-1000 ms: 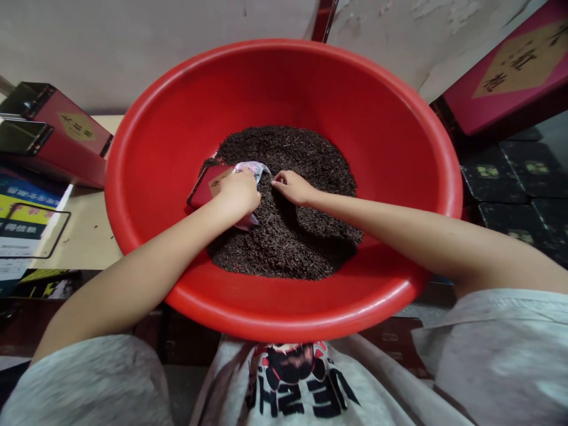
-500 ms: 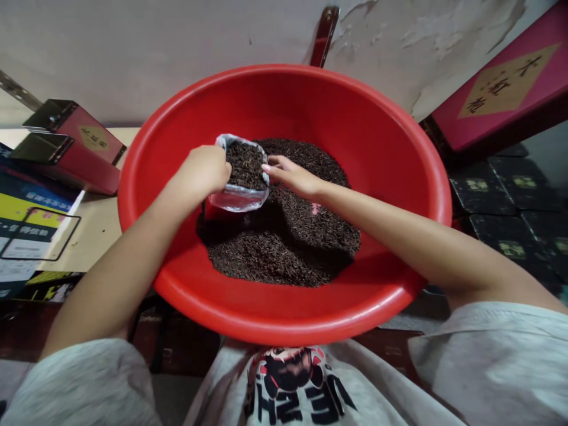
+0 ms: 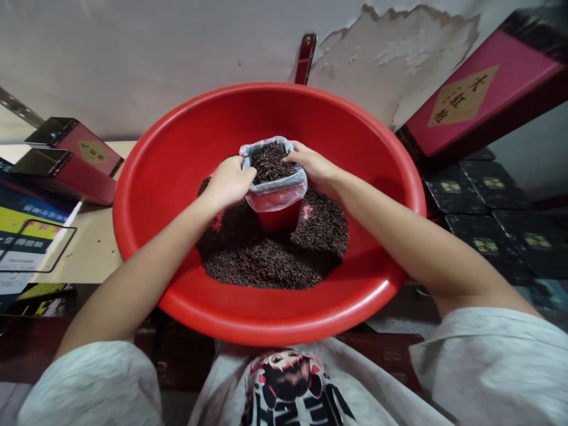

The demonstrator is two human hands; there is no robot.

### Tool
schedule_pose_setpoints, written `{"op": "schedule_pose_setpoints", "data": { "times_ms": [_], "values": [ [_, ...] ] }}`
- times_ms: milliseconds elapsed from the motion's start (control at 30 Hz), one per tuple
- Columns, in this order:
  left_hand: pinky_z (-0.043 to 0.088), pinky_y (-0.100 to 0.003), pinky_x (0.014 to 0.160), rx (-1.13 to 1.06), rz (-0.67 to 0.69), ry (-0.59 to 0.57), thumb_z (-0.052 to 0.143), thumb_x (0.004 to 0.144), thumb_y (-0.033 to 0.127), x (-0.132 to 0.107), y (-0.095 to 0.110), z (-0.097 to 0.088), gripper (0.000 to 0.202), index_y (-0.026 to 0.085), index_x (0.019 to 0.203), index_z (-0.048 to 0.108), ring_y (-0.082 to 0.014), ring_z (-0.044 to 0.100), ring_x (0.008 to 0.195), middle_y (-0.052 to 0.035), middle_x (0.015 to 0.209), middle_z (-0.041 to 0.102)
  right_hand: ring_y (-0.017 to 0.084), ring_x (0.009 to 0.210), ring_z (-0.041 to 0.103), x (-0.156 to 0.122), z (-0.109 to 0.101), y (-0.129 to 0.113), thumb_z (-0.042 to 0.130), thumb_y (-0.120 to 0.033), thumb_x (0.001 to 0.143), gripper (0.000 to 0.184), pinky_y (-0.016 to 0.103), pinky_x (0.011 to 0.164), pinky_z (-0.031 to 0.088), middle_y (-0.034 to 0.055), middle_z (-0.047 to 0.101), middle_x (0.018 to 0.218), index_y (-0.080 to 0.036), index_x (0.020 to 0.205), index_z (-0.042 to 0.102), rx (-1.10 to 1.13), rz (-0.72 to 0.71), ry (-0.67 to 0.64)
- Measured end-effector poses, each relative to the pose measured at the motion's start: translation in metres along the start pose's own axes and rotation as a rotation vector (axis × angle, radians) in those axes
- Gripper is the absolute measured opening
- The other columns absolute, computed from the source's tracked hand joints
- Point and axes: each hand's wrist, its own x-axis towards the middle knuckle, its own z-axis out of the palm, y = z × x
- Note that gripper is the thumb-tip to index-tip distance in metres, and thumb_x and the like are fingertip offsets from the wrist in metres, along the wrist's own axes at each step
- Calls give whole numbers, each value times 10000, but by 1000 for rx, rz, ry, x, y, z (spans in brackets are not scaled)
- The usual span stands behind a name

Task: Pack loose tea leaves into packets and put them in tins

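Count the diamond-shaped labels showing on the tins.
2: one label on the rear tin at left, another label on the large pink tin at right. More may be hidden, perhaps on the held tin.

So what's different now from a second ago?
The tin, then on its side, has been turned mouth up and moved right, dark leaves now showing in its plastic bag. The right hand has come onto the bag's rim; the left hand keeps its hold. The tub and the tins at left stay put.

Open above tin [image 3: 279, 218], tub walls [image 3: 213, 131] around
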Motion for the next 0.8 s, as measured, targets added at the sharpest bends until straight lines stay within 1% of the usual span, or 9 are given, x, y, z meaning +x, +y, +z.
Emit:
{"op": "schedule_pose_setpoints", "data": {
  "times_ms": [67, 167, 300, 400, 500, 567, 600, 700, 800],
  "values": [
    [335, -261, 606, -35, 64, 38, 462, 706, 170, -1, -2, 4, 118, 128, 744, 566, -122, 429, 583, -8, 645, 506, 205, 1097, 534, 3, -5, 1, 545, -62, 569, 514, 418, 1042, 363, 60, 575, 1121, -158, 1069, 471, -104, -53, 23],
    [390, -258, 656, -173, 115, -12, 493, 689, 172, -6, -7, 3, 321, 108, 993, 571, -129, 482, 634, -17, 751, 562, 219, 1082, 542, 2, -7, -4, 601, -12, 489, 585, 407, 1048, 355, 79, 586, 1103, -135, 1054, 514, -225, -139, 123],
    [444, -259, 695, -336, 89, -141, 530, 673, 160, -12, -15, -1, 544, 127, 1211, 453, -144, 557, 732, -24, 857, 597, 210, 901, 610, -4, -5, -9, 643, -193, 603, 266, 425, 913, 459, 69, 650, 910, -141, 861, 604, -12, -56, 40],
    [460, -284, 719, -406, 4, -184, 587, 711, 296, -11, -19, 1, 540, 155, 1212, 442, -191, 577, 882, -66, 1003, 596, 176, 767, 613, -6, -7, -11, 629, -211, 624, 138, 407, 857, 479, 38, 638, 759, -148, 745, 606, 44, -4, 58],
    [481, -322, 722, -581, -160, -409, 597, 720, 515, -8, -23, 4, 577, 204, 1190, 471, -236, 576, 979, -95, 1152, 579, 146, 770, 596, -5, -8, -13, 628, -90, 542, 227, 367, 869, 468, -4, 604, 741, -160, 752, 579, -80, -172, 230],
    [489, -319, 725, -708, -231, -563, 636, 683, 528, -6, -25, 6, 516, 192, 1069, 563, -222, 596, 919, -91, 1081, 625, 138, 799, 592, -5, -9, -14, 611, -67, 527, 286, 349, 862, 472, -19, 591, 769, -175, 786, 555, -102, -255, 266],
    [490, -306, 721, -764, -260, -591, 659, 670, 489, -6, -25, 6, 445, 177, 982, 601, -201, 604, 860, -84, 1003, 649, 138, 809, 592, -4, -10, -15, 613, -72, 529, 300, 345, 852, 479, -23, 587, 779, -183, 799, 544, -91, -264, 251],
    [476, -265, 680, -877, -332, -502, 698, 629, 298, -8, -19, 5, 252, 142, 810, 618, -134, 579, 678, -43, 779, 648, 150, 854, 590, -4, -11, -17, 640, -123, 552, 313, 344, 828, 497, -20, 579, 822, -197, 831, 521, -44, -255, 172],
    [467, -273, 700, -948, -288, -404, 684, 593, 173, -13, -9, 1, 215, 127, 781, 590, -114, 554, 619, -11, 696, 609, 166, 930, 571, -8, -10, -22, 657, -174, 590, 287, 338, 818, 496, -1, 575, 897, -202, 833, 506, -91, -315, 177]
  ]
}}
